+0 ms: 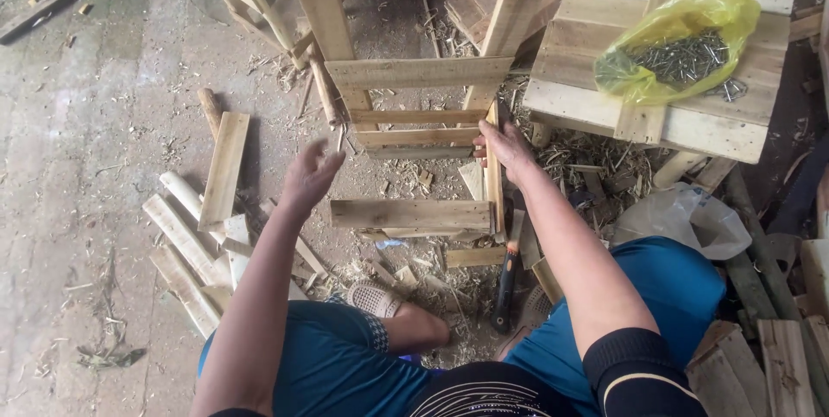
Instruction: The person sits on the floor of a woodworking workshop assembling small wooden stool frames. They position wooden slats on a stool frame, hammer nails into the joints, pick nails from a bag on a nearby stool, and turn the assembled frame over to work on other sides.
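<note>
A seated person in blue trousers worked over a small wooden frame point(414, 136) of 2 upright legs joined by cross slats, lying on the dusty floor point(78, 123). The right hand point(503, 148) gripped the frame's right leg at a thin slat, while the left hand point(309, 177) hovered open just left of the frame, touching nothing. A hammer point(508, 277) lay near the right knee. Loose boards point(203, 227) lay scattered to the left. A yellow bag of nails point(682, 41) rested on a pallet-board stool point(691, 123) at the upper right.
</note>
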